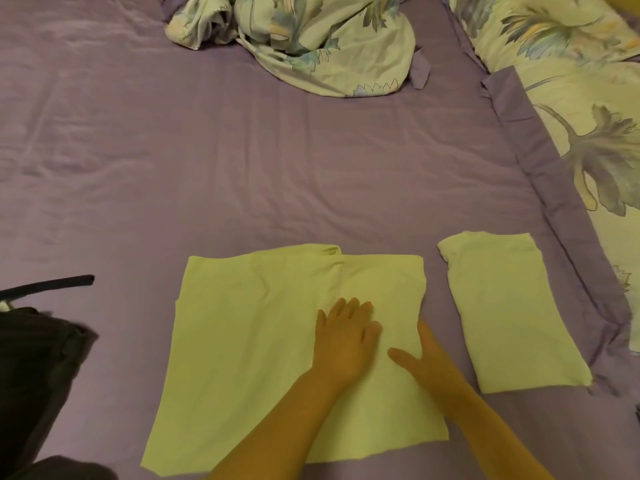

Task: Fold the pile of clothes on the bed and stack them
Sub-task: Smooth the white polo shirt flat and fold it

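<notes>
My hands (346,341) on the half-folded garment (263,341) at lower centre, folded garment (512,313) right of it, crumpled bedding (311,39) top centre, dark clothes (31,368) lower left.

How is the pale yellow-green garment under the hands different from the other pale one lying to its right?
The wide pale yellow-green garment is only partly folded and spreads broadly; the narrow pale folded garment is a compact rectangle. The left hand presses flat on the wide one and the right hand is at its right edge, while the narrow one lies untouched. Both share colour and rest on the purple bedsheet.

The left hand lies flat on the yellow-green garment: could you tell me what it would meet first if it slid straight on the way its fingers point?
Probably the garment's folded top edge, then bare purple sheet; the left hand points there.
</notes>
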A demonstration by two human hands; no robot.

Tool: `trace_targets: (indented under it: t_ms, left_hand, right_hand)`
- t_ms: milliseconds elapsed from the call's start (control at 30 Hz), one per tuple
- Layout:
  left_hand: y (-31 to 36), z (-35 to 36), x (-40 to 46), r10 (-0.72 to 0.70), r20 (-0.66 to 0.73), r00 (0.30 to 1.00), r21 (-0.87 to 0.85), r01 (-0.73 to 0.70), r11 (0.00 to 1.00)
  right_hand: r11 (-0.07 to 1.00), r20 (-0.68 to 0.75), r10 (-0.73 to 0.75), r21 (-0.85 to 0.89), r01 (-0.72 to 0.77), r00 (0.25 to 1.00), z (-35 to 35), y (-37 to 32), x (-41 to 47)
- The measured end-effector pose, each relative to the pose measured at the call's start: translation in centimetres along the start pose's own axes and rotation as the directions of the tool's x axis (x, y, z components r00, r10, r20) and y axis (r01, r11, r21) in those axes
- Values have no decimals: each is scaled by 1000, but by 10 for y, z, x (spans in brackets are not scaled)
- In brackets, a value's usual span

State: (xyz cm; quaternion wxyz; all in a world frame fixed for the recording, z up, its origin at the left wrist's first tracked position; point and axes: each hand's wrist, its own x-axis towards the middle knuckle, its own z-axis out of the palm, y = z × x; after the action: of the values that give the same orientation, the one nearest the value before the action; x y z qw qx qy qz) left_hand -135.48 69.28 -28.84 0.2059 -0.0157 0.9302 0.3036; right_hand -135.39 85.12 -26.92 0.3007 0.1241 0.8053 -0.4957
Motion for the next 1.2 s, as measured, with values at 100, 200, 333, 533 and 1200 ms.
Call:
trace_targets:
  t_ms: [100,200,333,533,1200]
  left_hand:
    - [9,-25,-21,-168,102,981,-694,191,694]
    - [2,-57,-38,-205,220,954,-917,274,290]
    - [-38,-93,-60,-252,194,948,-977,211,43]
    - [-136,-118,-98,-371,106,922,-994,82,-79]
    - [-207,-50,-163,-719,-66,692,-544,579,607]
  right_hand:
    - [992,144,-112,-45,120,983,15,-30,-9]
    - [968,217,-227,-58,245,949,50,-63,-14]
    - [950,279,-270,-81,303,922,118,-97,-20]
    - [854,381,-382,-204,479,842,233,-112,-23]
    - [829,-124,-286,-530,180,950,203,-2,-60]
